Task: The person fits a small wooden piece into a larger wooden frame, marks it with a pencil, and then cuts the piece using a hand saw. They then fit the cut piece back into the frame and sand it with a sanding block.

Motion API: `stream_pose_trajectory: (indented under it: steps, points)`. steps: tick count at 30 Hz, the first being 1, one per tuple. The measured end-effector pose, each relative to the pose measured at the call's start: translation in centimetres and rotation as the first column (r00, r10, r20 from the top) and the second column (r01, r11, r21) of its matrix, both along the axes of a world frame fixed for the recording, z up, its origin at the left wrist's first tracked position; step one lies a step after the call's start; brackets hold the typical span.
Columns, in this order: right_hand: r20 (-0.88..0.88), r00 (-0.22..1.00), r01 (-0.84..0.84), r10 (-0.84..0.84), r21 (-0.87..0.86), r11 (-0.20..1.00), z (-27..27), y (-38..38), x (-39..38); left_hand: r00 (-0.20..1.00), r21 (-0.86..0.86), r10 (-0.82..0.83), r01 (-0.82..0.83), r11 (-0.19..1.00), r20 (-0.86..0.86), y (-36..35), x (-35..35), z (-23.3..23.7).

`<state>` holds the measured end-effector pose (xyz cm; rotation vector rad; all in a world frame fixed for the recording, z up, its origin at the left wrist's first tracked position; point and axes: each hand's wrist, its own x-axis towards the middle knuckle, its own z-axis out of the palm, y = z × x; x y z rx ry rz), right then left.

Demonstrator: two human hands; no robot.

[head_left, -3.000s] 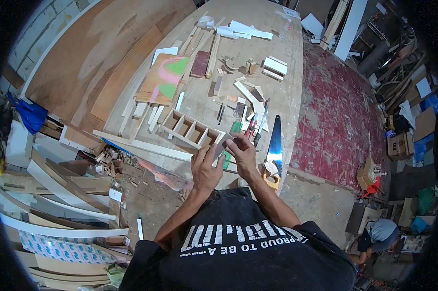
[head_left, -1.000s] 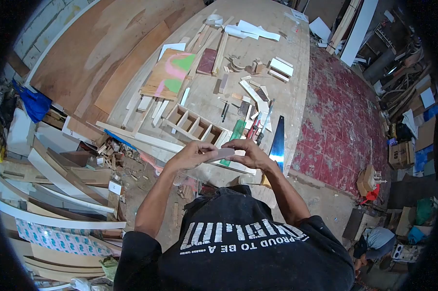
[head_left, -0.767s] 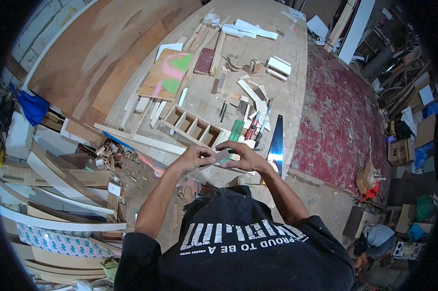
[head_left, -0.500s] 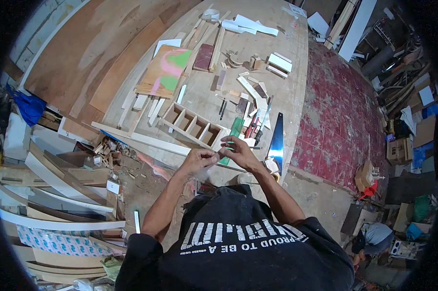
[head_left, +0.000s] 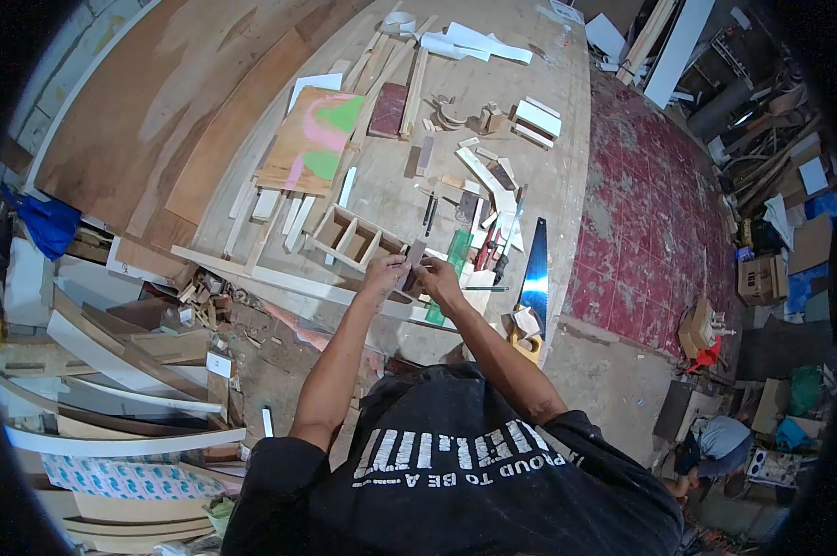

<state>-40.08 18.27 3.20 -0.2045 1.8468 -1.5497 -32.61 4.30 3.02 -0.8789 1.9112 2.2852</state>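
Between my two hands stands a small grey-brown strip (head_left: 416,253) that looks like sandpaper. My left hand (head_left: 384,279) pinches its left side, fingers closed. On the other side, the closed fingers of my right hand (head_left: 439,282) grip it too. Just beyond my left hand lies a wooden box with several compartments (head_left: 342,246), its near right end partly hidden by my hands. A green strip (head_left: 458,250) is on the table to the right of my right hand.
A handsaw (head_left: 536,269) lies at the table's right edge beside pliers-like red-handled tools (head_left: 485,250) and wood offcuts. Farther off are a painted board (head_left: 309,141) and a maroon sheet (head_left: 388,109). Curved panels (head_left: 131,435) are stacked at left. Another person (head_left: 719,445) crouches at lower right.
Both hands have moved slightly forward and closer together. The grey-brown strip now shows upright between them, where it was hardly visible before.
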Motion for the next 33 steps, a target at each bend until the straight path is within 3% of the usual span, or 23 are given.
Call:
stream_pose_trajectory:
  steps: [3, 5, 12, 14, 15, 17, 21, 23, 27, 33]
  points:
    - [-0.076, 0.996, 0.052, -0.046, 0.08, 0.995, -1.9, -0.9, 0.2, 0.999, -0.041, 0.003, -0.002, 0.999, 0.033, -0.7, -0.7, -1.2]
    - [-0.226, 0.974, 0.061, -0.006, 0.237, 0.97, -2.9, -1.2, 0.4, 0.994, -0.102, -0.058, 0.067, 0.993, 0.096, -1.1, -0.9, -1.9]
    - [-0.153, 0.985, 0.11, -0.081, 0.192, 0.975, -3.5, -2.1, 1.0, 0.985, -0.189, -0.132, 0.151, 0.97, 0.11, -2.4, -1.5, -1.3]
    - [-0.238, 0.965, 0.156, -0.106, 0.199, 0.968, -3.9, -2.6, 1.3, 0.972, -0.356, -0.194, 0.229, 0.906, 0.131, -3.1, -1.9, -3.4]
    - [-0.241, 0.964, 0.159, -0.109, 0.199, 0.967, -4.0, -2.8, 1.3, 0.972, -0.357, -0.197, 0.23, 0.905, 0.128, -3.3, -2.1, -4.6]
    - [-0.31, 0.947, 0.162, -0.079, 0.25, 0.954, -4.2, -3.0, 1.5, 0.974, -0.585, -0.202, 0.224, 0.779, 0.104, -3.4, -2.1, -6.4]
    - [-0.326, 0.941, 0.188, -0.096, 0.264, 0.946, -4.1, -3.4, 1.7, 0.976, -0.63, -0.194, 0.212, 0.747, 0.098, -3.1, -1.6, -2.8]
    - [-0.367, 0.929, 0.168, -0.038, 0.328, 0.93, -5.1, -3.5, 1.2, 0.984, -0.631, -0.109, 0.176, 0.756, 0.144, -2.9, -1.6, -1.9]
    - [-0.301, 0.954, 0.133, -0.011, 0.389, 0.912, -4.2, -3.9, 0.8, 0.985, -0.661, -0.135, 0.175, 0.73, 0.111, -3.2, -1.6, -2.8]
    - [-0.415, 0.901, 0.123, 0.122, 0.515, 0.849, -4.2, -4.1, 0.8, 0.984, -0.69, -0.132, 0.179, 0.701, 0.121, -3.0, -1.5, -2.4]
